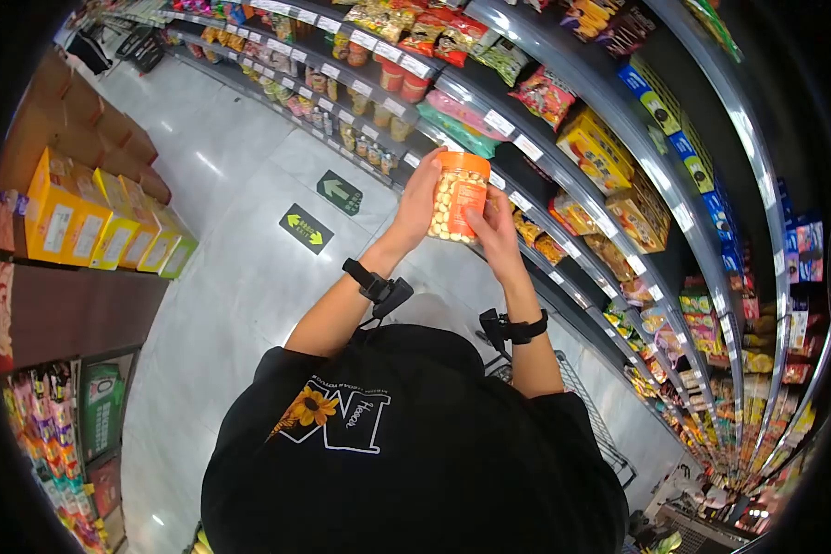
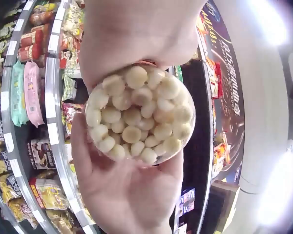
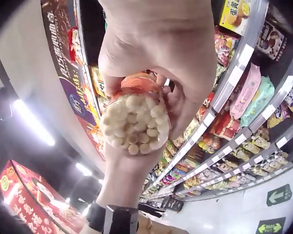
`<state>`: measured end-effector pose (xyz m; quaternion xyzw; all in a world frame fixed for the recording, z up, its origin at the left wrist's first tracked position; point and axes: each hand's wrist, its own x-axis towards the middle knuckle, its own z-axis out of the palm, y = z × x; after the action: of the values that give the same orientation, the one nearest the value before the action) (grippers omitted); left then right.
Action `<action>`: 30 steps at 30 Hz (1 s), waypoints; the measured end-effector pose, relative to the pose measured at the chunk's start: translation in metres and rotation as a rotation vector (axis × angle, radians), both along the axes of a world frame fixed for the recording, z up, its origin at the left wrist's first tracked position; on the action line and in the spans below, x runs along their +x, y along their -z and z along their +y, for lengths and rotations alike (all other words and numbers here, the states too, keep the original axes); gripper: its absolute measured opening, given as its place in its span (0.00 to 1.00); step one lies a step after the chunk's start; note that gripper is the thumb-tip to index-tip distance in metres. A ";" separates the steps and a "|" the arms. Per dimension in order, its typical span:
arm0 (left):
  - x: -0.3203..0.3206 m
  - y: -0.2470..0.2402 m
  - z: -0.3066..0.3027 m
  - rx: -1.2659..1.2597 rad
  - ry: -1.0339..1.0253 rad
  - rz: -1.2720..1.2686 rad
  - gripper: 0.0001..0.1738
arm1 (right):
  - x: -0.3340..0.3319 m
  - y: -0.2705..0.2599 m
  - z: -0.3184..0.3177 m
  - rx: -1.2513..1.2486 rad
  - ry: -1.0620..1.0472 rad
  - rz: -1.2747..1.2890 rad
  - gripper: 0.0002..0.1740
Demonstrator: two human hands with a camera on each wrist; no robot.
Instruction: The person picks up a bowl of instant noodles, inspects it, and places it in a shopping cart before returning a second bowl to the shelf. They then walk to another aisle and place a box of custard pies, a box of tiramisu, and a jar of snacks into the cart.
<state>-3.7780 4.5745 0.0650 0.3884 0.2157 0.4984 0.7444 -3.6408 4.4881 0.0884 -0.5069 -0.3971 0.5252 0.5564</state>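
Jar: you hold the clear jar (image 1: pixel 457 198) with its orange lid (image 1: pixel 463 164) up in front of you at shelf height, between both hands. It is full of pale round snacks.
Left hand: your left hand (image 1: pixel 422 198) is curled round the upper side of the jar, with the fingertips up at the lid rim.
Right hand: your right hand (image 1: pixel 495 231) wraps the lower side from the other flank, fingers bent round the wall.
Base: the wrist views show the jar's bottom bare, with no palm beneath it, so I judge that side pressure alone carries the weight.
Grip: the plastic wall looks smooth. Press with the flats of your fingers, not the tips, and slide one hand under the base before you loosen the other.
Lid: I cannot tell whether it is screwed tight, so do not carry the jar by the lid alone.
Tilt: the jar leans slightly. Hold it level if you read the label, and turn it with both hands.
Cart: a wire cart (image 1: pixel 582 406) stands just beside you on your right, below your elbow.
Floor: a pale, glossy tiled floor (image 1: pixel 240 185) with green arrow stickers (image 1: pixel 307 228) lies a little ahead.
Shelves: the long racks (image 1: pixel 526 146) in front of you carry price tags, snack packets and boxes.
Far side: yellow boxes (image 1: pixel 65 217) are stacked across the aisle on your left.
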 end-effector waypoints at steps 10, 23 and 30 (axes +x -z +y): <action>-0.013 -0.012 0.084 -0.220 -0.054 -0.078 0.35 | -0.013 -0.015 0.102 0.248 0.057 -0.637 0.36; 0.003 -0.025 0.241 -0.534 0.258 -0.275 0.47 | 0.021 -0.008 0.238 0.232 0.000 -0.142 0.33; 0.032 0.008 0.277 -0.554 0.348 -0.182 0.47 | 0.055 0.009 0.259 0.022 -0.084 0.016 0.34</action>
<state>-3.7455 4.8513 0.0570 0.1560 0.2061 0.3191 0.9118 -3.5860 4.7466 0.0798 -0.4793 -0.4194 0.5477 0.5426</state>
